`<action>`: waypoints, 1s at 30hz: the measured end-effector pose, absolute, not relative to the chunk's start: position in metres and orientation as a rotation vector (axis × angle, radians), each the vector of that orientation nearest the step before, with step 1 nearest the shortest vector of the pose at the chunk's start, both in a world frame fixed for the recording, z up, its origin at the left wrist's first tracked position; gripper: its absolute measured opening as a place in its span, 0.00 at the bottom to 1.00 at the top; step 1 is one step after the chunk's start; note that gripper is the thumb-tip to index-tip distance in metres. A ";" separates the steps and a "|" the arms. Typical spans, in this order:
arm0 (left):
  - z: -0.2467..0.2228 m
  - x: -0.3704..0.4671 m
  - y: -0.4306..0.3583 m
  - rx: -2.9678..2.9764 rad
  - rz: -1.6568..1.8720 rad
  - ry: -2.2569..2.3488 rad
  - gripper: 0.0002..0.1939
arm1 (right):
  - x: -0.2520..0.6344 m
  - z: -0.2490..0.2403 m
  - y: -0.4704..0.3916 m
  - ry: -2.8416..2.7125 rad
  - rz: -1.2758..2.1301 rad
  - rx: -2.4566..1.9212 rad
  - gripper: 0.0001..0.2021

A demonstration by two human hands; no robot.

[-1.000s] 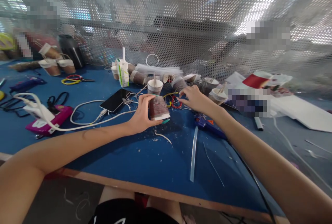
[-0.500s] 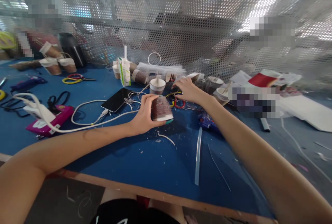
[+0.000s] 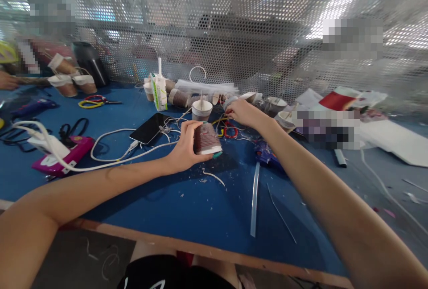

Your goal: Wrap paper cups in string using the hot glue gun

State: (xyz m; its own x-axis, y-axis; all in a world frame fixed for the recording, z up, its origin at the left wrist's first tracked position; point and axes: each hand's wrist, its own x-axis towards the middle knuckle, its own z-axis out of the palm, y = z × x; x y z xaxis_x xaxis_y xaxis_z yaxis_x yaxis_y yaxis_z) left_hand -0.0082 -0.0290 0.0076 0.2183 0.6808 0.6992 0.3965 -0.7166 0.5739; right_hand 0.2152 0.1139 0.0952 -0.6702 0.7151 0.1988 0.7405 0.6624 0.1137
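My left hand (image 3: pixel 187 148) is wrapped round a small brown paper cup (image 3: pixel 206 139), which lies tilted with its white rim toward me. Teal nails show at the fingertips. Further off, my right hand (image 3: pixel 239 113) reaches among the clutter with its fingers bunched downward; what they pinch, if anything, is hidden. Just below those fingers lie scissors (image 3: pixel 231 133) with red and yellow handles. Between the hands, slightly behind, stands a white-lined cup (image 3: pixel 202 109) with thin sticks in it. A blue glue gun (image 3: pixel 267 154) lies under my right forearm.
A clear glue stick (image 3: pixel 255 204) and a white string scrap (image 3: pixel 214 176) lie on the blue table. A phone (image 3: pixel 149 128) with a white cable and a magenta power strip (image 3: pixel 63 157) are at left. A drink carton (image 3: pixel 158 92) stands behind, before a perforated metal screen (image 3: pixel 200 26).
My right hand has lowered slightly, and its fingers have drawn together. My left hand keeps the cup in nearly the same place. At far left, another person's hand has come into view.
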 end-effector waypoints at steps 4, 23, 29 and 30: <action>0.007 -0.008 -0.029 2.202 1.480 1.002 0.45 | 0.221 0.105 0.093 -2.633 -0.211 -1.240 0.11; 0.011 -0.008 -0.032 2.160 1.453 1.008 0.41 | 0.214 0.112 0.013 -1.903 1.369 -1.299 0.08; 0.011 -0.008 -0.032 2.156 1.437 0.999 0.42 | 0.216 0.107 -0.006 -1.655 1.562 -1.089 0.06; 0.011 -0.008 -0.031 2.151 1.438 0.996 0.42 | 0.217 0.103 -0.007 -1.693 1.501 -1.151 0.08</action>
